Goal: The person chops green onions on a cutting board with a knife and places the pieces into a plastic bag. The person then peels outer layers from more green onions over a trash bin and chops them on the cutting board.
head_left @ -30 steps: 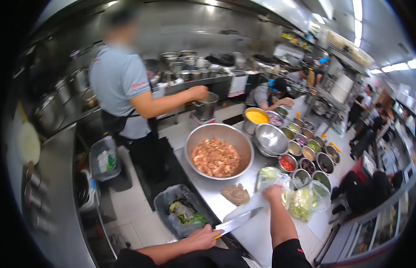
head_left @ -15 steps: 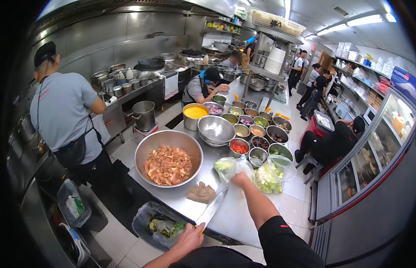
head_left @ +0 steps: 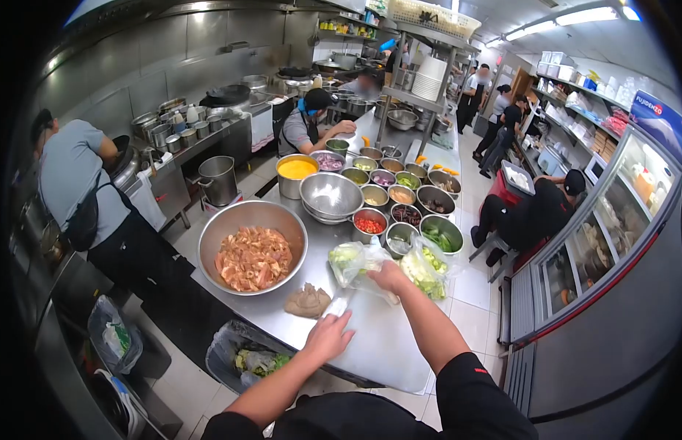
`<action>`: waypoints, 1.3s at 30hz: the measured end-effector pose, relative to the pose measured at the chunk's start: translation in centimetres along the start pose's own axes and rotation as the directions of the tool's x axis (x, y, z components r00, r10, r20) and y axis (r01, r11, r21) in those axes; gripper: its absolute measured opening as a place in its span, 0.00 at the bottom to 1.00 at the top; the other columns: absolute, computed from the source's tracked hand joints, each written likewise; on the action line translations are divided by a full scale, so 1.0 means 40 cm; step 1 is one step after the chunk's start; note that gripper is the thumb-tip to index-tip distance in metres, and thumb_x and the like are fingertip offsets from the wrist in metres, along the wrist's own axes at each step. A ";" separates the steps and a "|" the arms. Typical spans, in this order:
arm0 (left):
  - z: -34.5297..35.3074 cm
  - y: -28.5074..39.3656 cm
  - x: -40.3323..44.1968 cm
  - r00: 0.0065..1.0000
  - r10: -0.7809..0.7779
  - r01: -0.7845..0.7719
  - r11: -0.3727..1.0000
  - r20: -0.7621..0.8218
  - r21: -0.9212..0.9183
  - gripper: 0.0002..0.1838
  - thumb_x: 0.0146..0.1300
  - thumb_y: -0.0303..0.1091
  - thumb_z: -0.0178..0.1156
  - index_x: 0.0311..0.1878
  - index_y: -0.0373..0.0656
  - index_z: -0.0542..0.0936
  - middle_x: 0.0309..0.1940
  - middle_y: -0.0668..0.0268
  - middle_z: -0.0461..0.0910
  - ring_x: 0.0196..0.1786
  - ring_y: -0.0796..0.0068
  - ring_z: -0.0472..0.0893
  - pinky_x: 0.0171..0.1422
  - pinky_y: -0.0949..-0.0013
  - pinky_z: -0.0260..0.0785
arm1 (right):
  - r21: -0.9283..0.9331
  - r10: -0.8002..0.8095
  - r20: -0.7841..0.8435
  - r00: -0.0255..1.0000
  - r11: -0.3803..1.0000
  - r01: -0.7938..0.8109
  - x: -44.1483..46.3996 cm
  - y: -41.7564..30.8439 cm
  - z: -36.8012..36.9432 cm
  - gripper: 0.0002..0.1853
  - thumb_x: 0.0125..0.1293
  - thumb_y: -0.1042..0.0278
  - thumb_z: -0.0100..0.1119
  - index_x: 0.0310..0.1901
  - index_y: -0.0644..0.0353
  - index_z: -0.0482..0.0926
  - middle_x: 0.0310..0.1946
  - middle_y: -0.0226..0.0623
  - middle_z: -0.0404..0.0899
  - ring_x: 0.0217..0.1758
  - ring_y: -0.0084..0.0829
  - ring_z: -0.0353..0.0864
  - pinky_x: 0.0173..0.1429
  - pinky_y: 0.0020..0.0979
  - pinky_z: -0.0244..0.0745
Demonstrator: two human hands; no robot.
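My left hand (head_left: pixel 328 337) is low over the counter, its fingers apart. The blade of a knife (head_left: pixel 338 302) shows just beyond its fingertips; the handle is hidden. My right hand (head_left: pixel 388 277) grips a clear plastic bag (head_left: pixel 359 265) with pale green vegetables inside. Right beside it is another bag (head_left: pixel 426 273) of cut pale greens. Beneath my right forearm lies a white cutting board (head_left: pixel 388 341). A crumpled brown cloth (head_left: pixel 307 301) is left of the knife, and a large steel bowl of raw meat (head_left: pixel 253 249) stands behind the cloth.
Several metal containers (head_left: pixel 370 221) of ingredients stand past the bags, beside an empty steel bowl (head_left: pixel 330 193). A lined bin (head_left: pixel 222 352) is below the counter's left edge. One person (head_left: pixel 84 169) bends at the stove; another (head_left: pixel 306 130) leans at the counter's far side.
My left hand has moved from the bin side onto the counter, and its fingers have opened off the knife handle. My right hand stays at the bag. The person at left has turned to the stove.
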State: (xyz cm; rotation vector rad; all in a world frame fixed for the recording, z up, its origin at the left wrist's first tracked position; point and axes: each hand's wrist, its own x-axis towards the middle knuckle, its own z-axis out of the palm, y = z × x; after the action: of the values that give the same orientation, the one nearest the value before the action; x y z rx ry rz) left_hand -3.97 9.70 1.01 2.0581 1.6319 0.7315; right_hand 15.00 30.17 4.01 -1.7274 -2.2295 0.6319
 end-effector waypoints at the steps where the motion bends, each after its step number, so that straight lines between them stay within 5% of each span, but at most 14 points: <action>1: 0.026 -0.015 0.054 0.999 -0.022 0.031 0.981 0.048 -0.190 0.30 0.70 0.46 0.62 0.73 0.51 0.70 0.50 0.48 0.79 0.48 0.50 0.82 0.54 0.50 0.76 | -0.023 -0.170 -0.100 0.980 0.985 0.168 0.029 0.059 0.039 0.27 0.64 0.53 0.68 0.56 0.68 0.82 0.39 0.50 0.86 0.39 0.42 0.87 0.47 0.40 0.81; 2: 0.058 -0.021 0.115 0.994 -0.025 0.062 0.925 0.104 -0.374 0.31 0.72 0.47 0.59 0.75 0.51 0.67 0.50 0.50 0.80 0.47 0.54 0.84 0.53 0.53 0.77 | 0.135 -0.071 -0.017 0.997 0.988 0.073 0.011 0.061 0.025 0.26 0.64 0.54 0.69 0.57 0.66 0.82 0.39 0.50 0.87 0.39 0.43 0.87 0.47 0.40 0.81; 4: 0.109 -0.005 0.217 0.934 -0.275 0.336 0.455 0.229 -0.825 0.31 0.78 0.46 0.52 0.80 0.51 0.59 0.51 0.55 0.80 0.43 0.60 0.85 0.48 0.58 0.80 | 0.421 0.098 0.166 0.981 0.893 -0.160 -0.047 0.006 -0.018 0.26 0.63 0.54 0.69 0.58 0.62 0.82 0.40 0.50 0.87 0.40 0.43 0.88 0.47 0.39 0.82; 7: 0.102 0.032 0.300 0.859 -0.393 0.423 0.181 0.330 -0.888 0.28 0.81 0.45 0.45 0.78 0.47 0.60 0.53 0.58 0.78 0.45 0.65 0.85 0.47 0.62 0.81 | 0.476 0.127 0.176 0.976 0.857 -0.197 -0.088 -0.016 -0.055 0.25 0.63 0.59 0.68 0.61 0.59 0.80 0.44 0.51 0.87 0.49 0.44 0.87 0.56 0.39 0.79; 10: 0.126 0.017 0.358 0.900 -0.307 0.396 0.276 0.310 -0.876 0.24 0.80 0.46 0.47 0.72 0.46 0.66 0.56 0.57 0.76 0.50 0.61 0.82 0.50 0.59 0.79 | 0.250 0.039 -0.057 0.998 0.968 -0.024 -0.155 0.001 -0.105 0.24 0.64 0.63 0.68 0.61 0.58 0.80 0.42 0.48 0.87 0.44 0.42 0.87 0.53 0.39 0.80; 14: 0.152 -0.004 0.449 0.878 -0.382 0.366 0.148 0.288 -0.919 0.21 0.79 0.46 0.44 0.63 0.42 0.72 0.51 0.58 0.79 0.48 0.65 0.82 0.51 0.56 0.79 | 0.394 0.120 -0.164 0.979 0.918 -0.047 -0.282 0.036 -0.200 0.23 0.64 0.64 0.68 0.61 0.56 0.81 0.47 0.47 0.86 0.47 0.41 0.86 0.55 0.37 0.79; 19: 0.176 -0.111 0.549 0.852 -0.456 0.399 0.245 0.258 -0.884 0.18 0.78 0.44 0.45 0.60 0.44 0.73 0.44 0.59 0.81 0.43 0.62 0.86 0.40 0.61 0.81 | 0.413 -0.061 -0.062 0.996 0.907 0.081 -0.443 0.117 -0.281 0.23 0.62 0.65 0.66 0.59 0.57 0.82 0.50 0.50 0.84 0.53 0.45 0.84 0.59 0.39 0.77; 22: -0.001 -0.038 0.521 0.834 -0.400 0.548 0.674 0.379 -0.495 0.18 0.75 0.44 0.49 0.56 0.42 0.77 0.42 0.58 0.83 0.40 0.60 0.85 0.41 0.57 0.79 | 0.175 -0.218 0.279 0.935 0.969 0.174 -0.463 0.162 -0.288 0.22 0.59 0.66 0.64 0.56 0.57 0.83 0.50 0.52 0.84 0.54 0.49 0.83 0.60 0.41 0.77; 24: -0.069 -0.019 0.502 0.919 -0.210 0.177 0.976 0.334 0.126 0.20 0.73 0.45 0.52 0.55 0.40 0.79 0.44 0.55 0.85 0.40 0.57 0.86 0.46 0.56 0.79 | 0.075 -0.253 0.516 0.818 0.965 0.252 -0.446 0.182 -0.243 0.22 0.58 0.68 0.64 0.56 0.55 0.83 0.50 0.51 0.84 0.54 0.49 0.83 0.59 0.41 0.77; 25: -0.085 -0.009 0.462 0.914 -0.105 -0.076 0.906 0.393 0.417 0.20 0.72 0.46 0.53 0.55 0.38 0.80 0.44 0.54 0.86 0.41 0.56 0.86 0.48 0.55 0.79 | 0.063 -0.269 0.611 0.744 0.954 0.294 -0.399 0.202 -0.213 0.22 0.58 0.69 0.64 0.57 0.55 0.83 0.50 0.51 0.84 0.55 0.48 0.82 0.59 0.41 0.77; 28: -0.110 0.114 0.290 0.842 -0.065 0.080 0.997 0.536 -0.005 0.29 0.68 0.53 0.59 0.58 0.35 0.80 0.53 0.47 0.84 0.55 0.48 0.84 0.62 0.54 0.75 | 0.169 -0.417 0.668 0.616 0.892 0.419 -0.292 0.174 -0.155 0.23 0.55 0.71 0.63 0.56 0.52 0.83 0.51 0.50 0.84 0.54 0.47 0.83 0.58 0.41 0.77; 31: 0.002 0.145 0.145 0.831 -0.008 0.079 0.991 0.556 -0.105 0.45 0.63 0.56 0.66 0.76 0.41 0.62 0.57 0.43 0.81 0.60 0.46 0.81 0.66 0.53 0.72 | 0.093 -0.309 0.621 0.721 0.941 0.324 -0.222 0.089 -0.126 0.32 0.58 0.69 0.64 0.67 0.59 0.72 0.44 0.46 0.87 0.46 0.43 0.86 0.54 0.39 0.79; 34: 0.153 0.095 0.100 0.972 -0.187 0.205 0.970 0.139 -0.130 0.39 0.64 0.49 0.66 0.73 0.39 0.65 0.53 0.43 0.82 0.57 0.44 0.82 0.61 0.51 0.74 | 0.165 -0.147 0.623 0.768 0.985 0.054 -0.197 0.026 -0.114 0.41 0.59 0.69 0.66 0.73 0.65 0.60 0.39 0.43 0.87 0.43 0.38 0.87 0.52 0.36 0.80; 39: 0.117 0.085 0.098 0.896 -0.354 0.393 0.913 0.269 -0.108 0.26 0.64 0.42 0.64 0.58 0.35 0.71 0.47 0.43 0.83 0.50 0.41 0.83 0.55 0.47 0.75 | 0.249 -0.037 0.560 0.827 0.960 -0.126 -0.260 0.056 -0.129 0.41 0.63 0.73 0.65 0.75 0.69 0.55 0.39 0.42 0.86 0.40 0.30 0.87 0.47 0.32 0.81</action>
State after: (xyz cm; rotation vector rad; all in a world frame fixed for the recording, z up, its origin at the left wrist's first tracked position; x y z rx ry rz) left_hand 2.23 12.75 0.04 1.5808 1.6945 0.4370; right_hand 21.99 21.59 8.13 -1.5926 -2.2919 1.5619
